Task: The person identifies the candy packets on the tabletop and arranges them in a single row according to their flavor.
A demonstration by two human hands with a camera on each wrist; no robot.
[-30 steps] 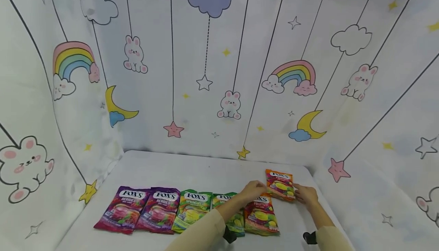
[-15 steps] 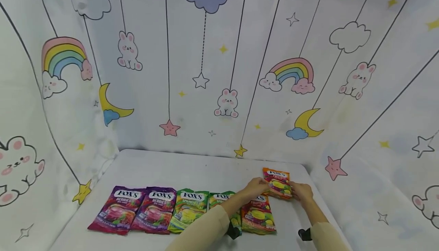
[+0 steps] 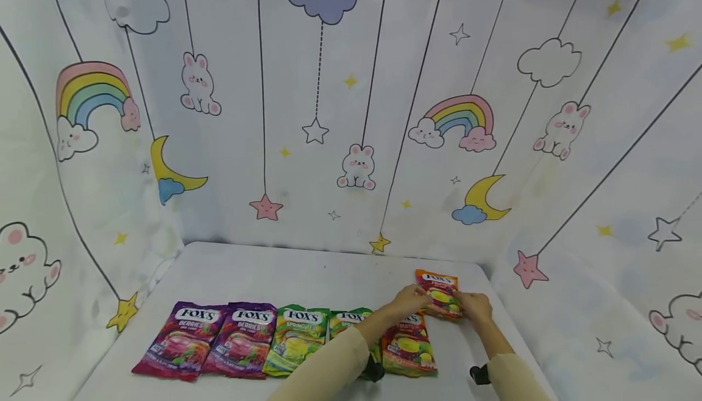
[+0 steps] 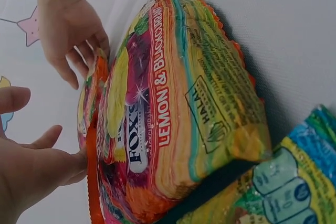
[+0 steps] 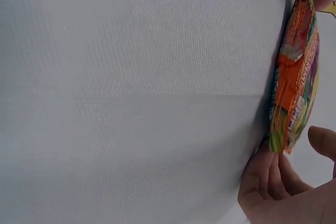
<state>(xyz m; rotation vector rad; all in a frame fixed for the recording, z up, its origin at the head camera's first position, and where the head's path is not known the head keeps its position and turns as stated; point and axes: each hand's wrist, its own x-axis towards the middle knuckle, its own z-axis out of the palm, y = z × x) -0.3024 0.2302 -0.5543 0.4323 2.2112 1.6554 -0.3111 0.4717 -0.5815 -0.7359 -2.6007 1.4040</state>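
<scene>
An orange-topped Fox's Fruits candy bag point(image 3: 440, 296) lies at the back right of the white table point(image 3: 307, 267). My left hand point(image 3: 408, 302) touches its left edge, the fingertips overlapping the bag in the head view. On the other side my right hand point(image 3: 476, 308) has its fingertips at the right edge. In the right wrist view, the right thumb point(image 5: 323, 142) stands away from the bag, while the other fingers reach its end. The left wrist view shows the left hand point(image 4: 39, 169) with thumb and fingers spread beside the bags.
Nearer the front runs a row: two purple Berries bags point(image 3: 183, 340) point(image 3: 241, 340), two green Spring Tea bags point(image 3: 298, 340) point(image 3: 351, 317), and another Fruits bag point(image 3: 408, 352). My left forearm crosses over the second green one. A printed white cloth wall point(image 3: 307, 175) encloses the table.
The view has shifted slightly, so the scene slides left. My left fingertips have come further over the bag's left edge, and my right hand has edged left against it. The bag stays about in place.
</scene>
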